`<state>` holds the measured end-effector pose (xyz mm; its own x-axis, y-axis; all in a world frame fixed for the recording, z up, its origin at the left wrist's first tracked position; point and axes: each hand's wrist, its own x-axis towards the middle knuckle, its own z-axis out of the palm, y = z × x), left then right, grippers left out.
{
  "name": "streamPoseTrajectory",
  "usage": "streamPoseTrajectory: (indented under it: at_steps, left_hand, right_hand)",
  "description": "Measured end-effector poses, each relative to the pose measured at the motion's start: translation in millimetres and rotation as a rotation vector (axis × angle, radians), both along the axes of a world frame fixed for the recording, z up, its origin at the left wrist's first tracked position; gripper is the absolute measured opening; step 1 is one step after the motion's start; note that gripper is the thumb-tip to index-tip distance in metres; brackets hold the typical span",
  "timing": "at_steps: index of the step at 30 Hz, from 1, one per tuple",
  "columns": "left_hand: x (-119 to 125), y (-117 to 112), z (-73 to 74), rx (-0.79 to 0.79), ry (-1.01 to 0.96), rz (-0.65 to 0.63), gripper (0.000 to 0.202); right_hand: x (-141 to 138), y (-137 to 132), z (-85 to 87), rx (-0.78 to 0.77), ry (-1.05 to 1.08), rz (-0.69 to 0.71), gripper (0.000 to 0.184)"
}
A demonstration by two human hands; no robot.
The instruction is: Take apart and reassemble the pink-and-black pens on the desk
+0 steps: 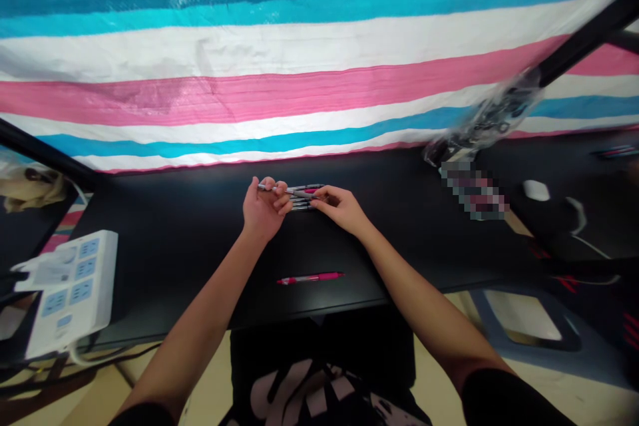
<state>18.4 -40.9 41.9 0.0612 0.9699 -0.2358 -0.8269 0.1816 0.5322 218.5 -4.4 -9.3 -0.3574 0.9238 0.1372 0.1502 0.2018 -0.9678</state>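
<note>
A grey-and-clear pen (301, 194) is held slanting between my two hands above the black desk. My left hand (264, 213) is turned palm up, its fingers curled around the pen's left end. The thumb and fingertips of my right hand (344, 210) pinch the same pen near its right end, partly hiding it. Just beneath and behind it several more pens (301, 205) lie side by side on the desk, a bit of pink showing among them. Closer to my body a pink pen (310, 278) lies alone near the desk's front edge.
A white power strip (102, 279) with plugs sits at the left. Toward the right are a clear plastic bag (479, 126), a blurred-out item (474, 192) and a white mouse (536, 190). Striped sheeting (299, 93) hangs along the desk's (174, 239) back.
</note>
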Motion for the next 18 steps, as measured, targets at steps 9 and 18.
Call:
streamPoseTrajectory:
  at_steps: [9,18]
  left_hand:
    - [-0.1,-1.0,0.6,-0.024,-0.08,-0.038,0.053]
    - [-1.5,-1.1,1.8,0.015,-0.042,-0.085,0.052]
  right_hand:
    - [-0.5,-1.1,3.9,0.02,0.005,-0.012,0.026]
    - [0.6,-1.0,3.4,0.033,-0.016,-0.024,0.025]
